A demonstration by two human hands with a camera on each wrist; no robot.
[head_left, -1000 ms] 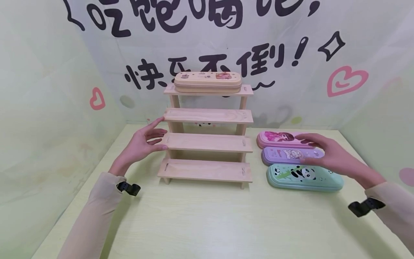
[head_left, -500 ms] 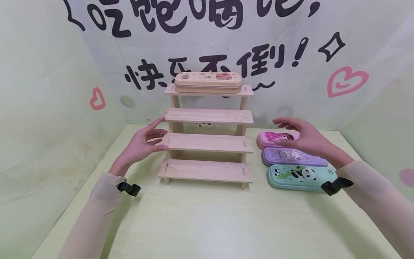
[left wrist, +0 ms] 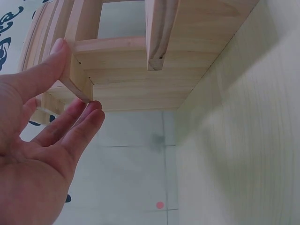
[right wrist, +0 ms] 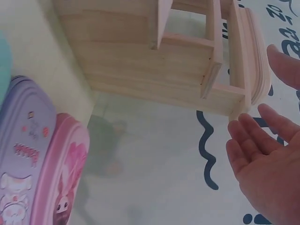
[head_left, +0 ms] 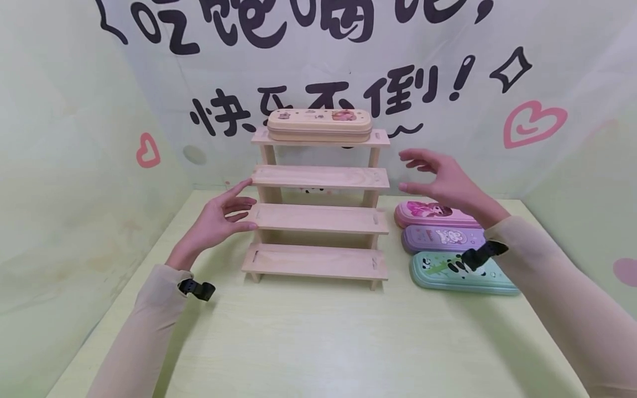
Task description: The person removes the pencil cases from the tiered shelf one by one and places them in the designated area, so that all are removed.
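Lying nearest on the table (head_left: 318, 342): teal panda case (head_left: 448, 273), then purple case (head_left: 440, 239), then pink case (head_left: 428, 213). Touching the left end of the wooden rack (head_left: 318, 218) with spread fingers, holding nothing: left hand (head_left: 219, 218). Hovering wide beside the rack's right end, empty: right hand (head_left: 443, 179); resting on top, farthest back: yellow case (head_left: 319, 124).

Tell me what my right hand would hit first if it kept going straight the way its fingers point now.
Probably the right end of the tiered wooden shelf rack, near its second tier from the top; the right hand is open, fingers aimed leftward at it. Depth is uncertain.
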